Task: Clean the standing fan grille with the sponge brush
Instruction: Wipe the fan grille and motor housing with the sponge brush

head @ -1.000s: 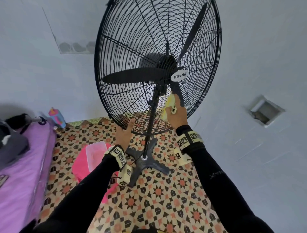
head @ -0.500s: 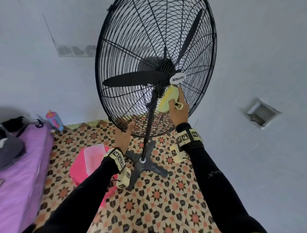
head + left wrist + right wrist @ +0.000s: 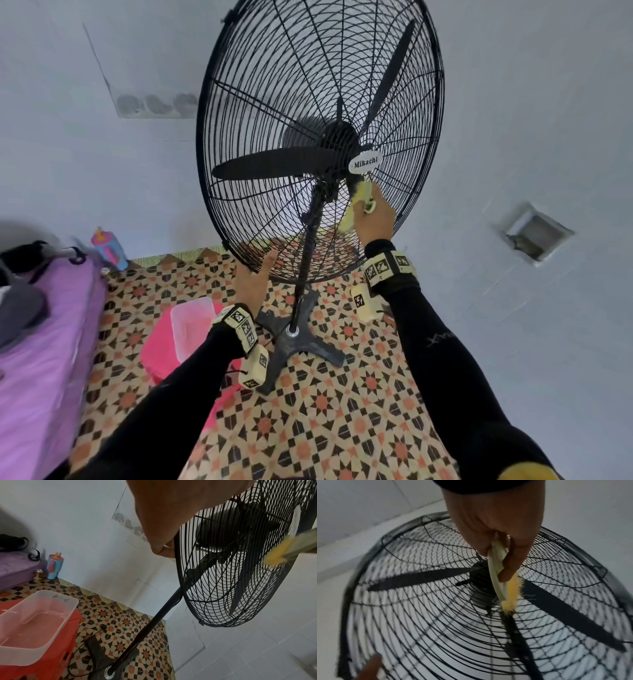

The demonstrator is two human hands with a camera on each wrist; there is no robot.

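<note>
2 hands on the job. My right hand (image 3: 375,219) pinches the sponge brush (image 3: 502,582) handle, fingers curled round it, thumb along the spine; yellow sponge side faces the wires. The brush sits on the fan grille (image 3: 274,102) just below the Mikachi badge (image 3: 365,163), long axis running roughly along a spoke, hub to rim. My left hand (image 3: 253,281) rests w/ straight fingers at the grille's bottom rim, holding nothing, steadying I think. Bulk of the grille lies up & left of the brush, so right hand is the nearer one for the next stroke.
</note>
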